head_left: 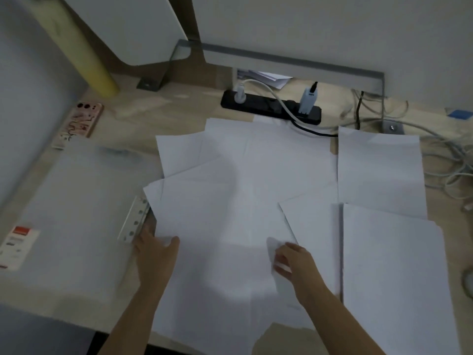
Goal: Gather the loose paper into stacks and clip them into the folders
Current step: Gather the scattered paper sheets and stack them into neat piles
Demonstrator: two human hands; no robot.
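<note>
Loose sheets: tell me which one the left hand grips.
The front-left sheet, beside the folder's metal clip: the left hand pinches its left edge, thumb on top. The rest lie farther right or back.

A light wood desk (158,111) is recorded. Loose white sheets (256,175) are spread overlapping across centre and right. A translucent folder (76,201) is laid at left. A phone (80,123) is noted upper left, a black power strip (268,108) upper centre, and tangled cables (448,160) at right.
</note>
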